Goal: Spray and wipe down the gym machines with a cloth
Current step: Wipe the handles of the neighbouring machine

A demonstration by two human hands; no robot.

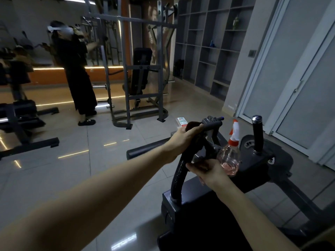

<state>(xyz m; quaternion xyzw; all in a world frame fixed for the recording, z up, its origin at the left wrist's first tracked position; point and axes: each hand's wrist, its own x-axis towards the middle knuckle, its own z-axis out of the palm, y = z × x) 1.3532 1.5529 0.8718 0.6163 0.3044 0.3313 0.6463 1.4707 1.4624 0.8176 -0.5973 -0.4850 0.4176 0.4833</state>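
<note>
A black exercise machine (261, 160) stands in front of me, with a curved left handlebar (178, 176) and an upright right handle (258, 134). My left hand (183, 138) grips a dark cloth (193, 125) wrapped over the top of the curved handlebar. My right hand (208, 172) holds a clear spray bottle (230, 154) low on its body, just right of the bar. The bottle has a white and red trigger head and a little pink liquid at the bottom. Most of the cloth is hidden under my fingers.
A person in black (78, 69) stands at a grey weight rack (143, 73) across the tiled floor. A bench (20, 115) sits at the left. Grey open shelves (217, 42) and a white door (299, 78) line the right side. A white and red packet (182, 121) lies beyond the handlebar.
</note>
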